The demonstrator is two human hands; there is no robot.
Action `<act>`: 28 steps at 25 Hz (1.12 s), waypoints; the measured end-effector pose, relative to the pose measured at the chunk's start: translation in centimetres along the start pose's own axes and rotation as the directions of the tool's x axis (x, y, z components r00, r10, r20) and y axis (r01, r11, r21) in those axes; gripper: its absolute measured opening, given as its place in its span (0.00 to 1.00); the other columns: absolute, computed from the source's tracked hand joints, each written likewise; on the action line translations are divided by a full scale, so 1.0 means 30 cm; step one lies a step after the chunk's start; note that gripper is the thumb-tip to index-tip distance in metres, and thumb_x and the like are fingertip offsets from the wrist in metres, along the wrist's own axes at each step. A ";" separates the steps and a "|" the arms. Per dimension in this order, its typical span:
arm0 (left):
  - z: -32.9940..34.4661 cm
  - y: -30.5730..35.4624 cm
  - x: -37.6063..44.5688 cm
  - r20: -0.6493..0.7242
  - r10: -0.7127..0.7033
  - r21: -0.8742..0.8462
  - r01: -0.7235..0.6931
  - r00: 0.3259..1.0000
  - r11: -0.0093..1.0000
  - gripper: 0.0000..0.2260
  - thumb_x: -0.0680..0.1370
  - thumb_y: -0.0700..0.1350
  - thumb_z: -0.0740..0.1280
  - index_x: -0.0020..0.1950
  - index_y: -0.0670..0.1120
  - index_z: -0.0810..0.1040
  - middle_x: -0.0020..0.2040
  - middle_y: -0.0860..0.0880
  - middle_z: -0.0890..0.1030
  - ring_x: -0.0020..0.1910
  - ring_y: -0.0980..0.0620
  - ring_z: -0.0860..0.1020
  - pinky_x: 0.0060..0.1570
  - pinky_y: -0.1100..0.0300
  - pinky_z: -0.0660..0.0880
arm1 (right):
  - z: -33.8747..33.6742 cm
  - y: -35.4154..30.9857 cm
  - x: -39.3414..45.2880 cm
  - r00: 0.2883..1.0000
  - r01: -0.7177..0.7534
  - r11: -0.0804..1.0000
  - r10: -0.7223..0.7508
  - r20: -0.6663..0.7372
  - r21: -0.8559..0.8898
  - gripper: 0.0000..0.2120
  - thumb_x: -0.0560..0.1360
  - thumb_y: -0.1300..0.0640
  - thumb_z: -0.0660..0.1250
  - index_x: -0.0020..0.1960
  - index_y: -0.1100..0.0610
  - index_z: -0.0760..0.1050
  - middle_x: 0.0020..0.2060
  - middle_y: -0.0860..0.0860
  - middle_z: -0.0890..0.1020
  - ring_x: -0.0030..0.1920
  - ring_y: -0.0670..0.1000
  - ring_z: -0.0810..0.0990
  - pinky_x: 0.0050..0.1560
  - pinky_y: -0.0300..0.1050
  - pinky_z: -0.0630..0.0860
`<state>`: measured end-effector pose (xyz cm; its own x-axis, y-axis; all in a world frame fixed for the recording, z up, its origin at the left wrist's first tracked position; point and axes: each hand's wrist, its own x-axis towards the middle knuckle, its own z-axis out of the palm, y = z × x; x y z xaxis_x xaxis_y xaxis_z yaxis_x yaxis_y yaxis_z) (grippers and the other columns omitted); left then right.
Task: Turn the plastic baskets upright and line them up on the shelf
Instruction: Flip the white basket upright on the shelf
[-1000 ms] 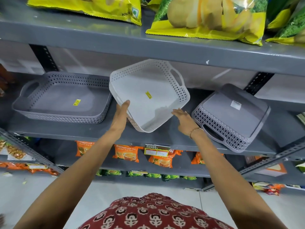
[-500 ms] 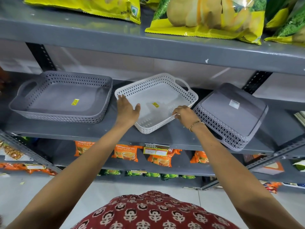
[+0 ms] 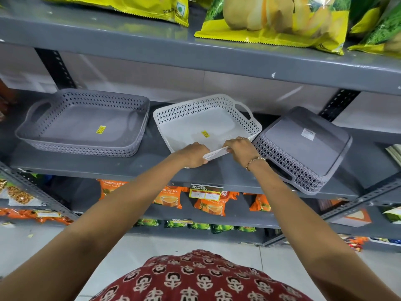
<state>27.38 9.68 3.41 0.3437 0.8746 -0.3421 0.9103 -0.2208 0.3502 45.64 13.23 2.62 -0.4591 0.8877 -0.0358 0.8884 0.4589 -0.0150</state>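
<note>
A white perforated basket (image 3: 208,120) lies upright on the grey middle shelf (image 3: 152,168), slightly skewed. My left hand (image 3: 193,154) and my right hand (image 3: 240,148) both grip its near rim, side by side. To its left a grey basket (image 3: 84,124) sits upright with a yellow sticker inside. To its right another grey basket (image 3: 303,148) lies upside down, bottom up, tilted against the shelf with its near handle over the front edge.
The shelf above (image 3: 195,53) carries yellow and green chip bags (image 3: 273,20) and hangs low over the baskets. Orange tea packets (image 3: 208,203) fill the shelf below. Slotted black uprights (image 3: 55,66) stand behind. White floor tiles lie underneath.
The white basket came down from a steep tilt in the air to rest flat on the shelf. Both hands slid from its sides to its near rim.
</note>
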 end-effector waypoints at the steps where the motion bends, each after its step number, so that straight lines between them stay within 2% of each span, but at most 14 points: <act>1: -0.006 -0.024 -0.004 0.005 0.003 0.003 -0.003 1.000 1.000 0.14 0.78 0.44 0.63 0.63 0.42 0.75 0.60 0.38 0.78 0.53 0.40 0.77 0.45 0.55 0.72 | 0.003 -0.016 -0.003 1.000 0.016 1.000 -0.016 -0.010 -0.013 0.12 0.76 0.65 0.61 0.57 0.59 0.76 0.50 0.60 0.83 0.53 0.60 0.78 0.57 0.51 0.74; 5: -0.028 -0.132 -0.036 0.045 0.018 0.002 -0.018 0.999 1.000 0.13 0.79 0.44 0.63 0.61 0.42 0.75 0.59 0.40 0.78 0.48 0.47 0.72 0.44 0.58 0.67 | 0.025 -0.108 -0.013 0.998 0.049 0.997 -0.051 -0.044 -0.052 0.11 0.75 0.64 0.60 0.55 0.58 0.75 0.50 0.57 0.83 0.53 0.59 0.79 0.54 0.51 0.71; 9: -0.051 -0.228 -0.077 0.074 -0.012 -0.002 0.012 0.997 1.000 0.14 0.79 0.42 0.63 0.65 0.43 0.74 0.64 0.43 0.75 0.60 0.43 0.73 0.53 0.58 0.67 | 0.044 -0.211 -0.019 0.995 0.063 0.996 -0.068 -0.077 -0.056 0.13 0.75 0.67 0.59 0.57 0.58 0.74 0.51 0.57 0.83 0.54 0.60 0.78 0.53 0.50 0.71; 11: -0.060 -0.264 -0.088 0.088 -0.023 0.002 0.023 0.996 1.000 0.15 0.79 0.42 0.64 0.65 0.44 0.74 0.65 0.44 0.76 0.62 0.44 0.73 0.57 0.56 0.69 | 0.053 -0.249 -0.017 0.995 0.071 0.995 -0.076 -0.068 -0.076 0.15 0.73 0.69 0.58 0.57 0.59 0.74 0.51 0.57 0.82 0.54 0.59 0.78 0.53 0.51 0.71; 13: -0.069 -0.293 -0.099 0.086 -0.026 0.013 0.024 0.996 1.000 0.15 0.78 0.42 0.65 0.64 0.44 0.75 0.64 0.44 0.77 0.61 0.44 0.74 0.59 0.53 0.71 | 0.064 -0.281 -0.018 0.995 0.070 0.996 -0.073 -0.060 -0.064 0.17 0.72 0.71 0.58 0.58 0.59 0.73 0.51 0.57 0.82 0.55 0.60 0.77 0.54 0.52 0.72; 16: -0.080 -0.323 -0.116 0.073 -0.016 0.005 0.015 0.997 1.000 0.14 0.77 0.41 0.66 0.62 0.45 0.77 0.61 0.45 0.79 0.56 0.46 0.75 0.56 0.54 0.72 | 0.081 -0.315 -0.019 0.996 0.052 0.997 -0.055 -0.070 -0.049 0.21 0.70 0.74 0.59 0.60 0.59 0.73 0.52 0.58 0.81 0.55 0.60 0.77 0.54 0.52 0.72; 19: -0.075 -0.332 -0.129 0.066 0.001 0.016 -0.002 0.998 1.000 0.13 0.77 0.41 0.66 0.62 0.44 0.77 0.60 0.44 0.79 0.57 0.44 0.76 0.56 0.53 0.73 | 0.094 -0.321 -0.018 0.997 0.055 0.998 -0.055 -0.060 -0.009 0.19 0.74 0.70 0.58 0.62 0.59 0.72 0.54 0.58 0.81 0.57 0.61 0.76 0.56 0.53 0.72; 21: -0.075 -0.329 -0.133 0.075 0.011 0.053 -0.015 0.997 0.998 0.13 0.77 0.41 0.66 0.61 0.43 0.78 0.60 0.43 0.79 0.57 0.44 0.76 0.56 0.52 0.74 | 0.087 -0.310 -0.020 0.997 0.064 0.992 -0.060 -0.044 0.113 0.15 0.77 0.64 0.60 0.63 0.58 0.72 0.57 0.58 0.80 0.59 0.60 0.76 0.58 0.53 0.72; 22: -0.082 -0.322 -0.135 0.086 0.023 0.080 -0.030 0.996 0.996 0.13 0.76 0.41 0.67 0.60 0.43 0.78 0.60 0.43 0.80 0.57 0.44 0.76 0.57 0.51 0.74 | 0.081 -0.303 -0.029 0.997 0.054 0.970 -0.041 -0.059 0.237 0.14 0.77 0.62 0.61 0.63 0.58 0.73 0.58 0.58 0.81 0.59 0.59 0.77 0.59 0.52 0.72; 24: -0.114 -0.282 -0.140 0.082 0.071 0.106 -0.080 0.994 0.991 0.14 0.75 0.42 0.69 0.61 0.44 0.78 0.61 0.44 0.79 0.60 0.45 0.75 0.61 0.51 0.73 | 0.055 -0.285 -0.058 0.990 0.028 0.864 0.048 -0.136 0.502 0.14 0.77 0.59 0.64 0.61 0.59 0.75 0.57 0.57 0.81 0.56 0.57 0.80 0.58 0.46 0.74; 26: -0.157 -0.197 -0.147 0.010 0.150 0.052 -0.151 0.989 0.987 0.16 0.75 0.42 0.69 0.63 0.45 0.77 0.62 0.46 0.78 0.63 0.48 0.74 0.63 0.55 0.70 | 0.027 -0.247 -0.098 0.952 0.007 0.775 0.188 -0.242 0.632 0.12 0.77 0.59 0.64 0.59 0.60 0.77 0.55 0.57 0.82 0.51 0.52 0.80 0.52 0.36 0.72; 28: -0.180 -0.090 -0.148 -0.118 0.240 -0.020 -0.244 0.964 0.970 0.15 0.76 0.44 0.68 0.63 0.45 0.77 0.62 0.48 0.79 0.62 0.50 0.75 0.62 0.59 0.68 | -0.002 -0.186 -0.141 0.901 -0.017 0.731 0.307 -0.306 0.683 0.10 0.78 0.60 0.62 0.56 0.60 0.78 0.54 0.56 0.83 0.47 0.47 0.77 0.50 0.34 0.70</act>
<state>22.15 8.72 8.69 0.5222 0.8408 -0.1428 0.7943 -0.4186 0.4403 42.63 6.91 2.92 -0.1420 0.9526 0.2689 0.6590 0.2937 -0.6925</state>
